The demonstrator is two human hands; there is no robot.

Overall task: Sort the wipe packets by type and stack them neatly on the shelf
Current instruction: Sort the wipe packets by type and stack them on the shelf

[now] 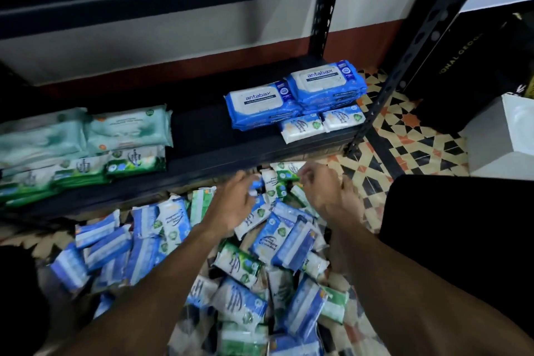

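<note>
- The left hand (pixel 235 199) is curling its fingers around a small blue-and-white wipe packet (pixel 254 183).
- The right hand (pixel 323 191) is hovering half-curled; its grasp is unclear.
- Both are reaching over the loose packet pile (pixel 245 269) lying on the floor below the black metal shelf (pixel 202 136).

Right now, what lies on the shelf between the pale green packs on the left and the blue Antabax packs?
Nothing: in the head view, the dark shelf board is bare between the pale green packs and the blue Antabax packs.

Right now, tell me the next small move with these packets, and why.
Probably close the left hand on the small blue packet at its fingertips and lift it. Both hands are over the floor pile just below the shelf; whether the right hand holds anything is unclear.
</note>
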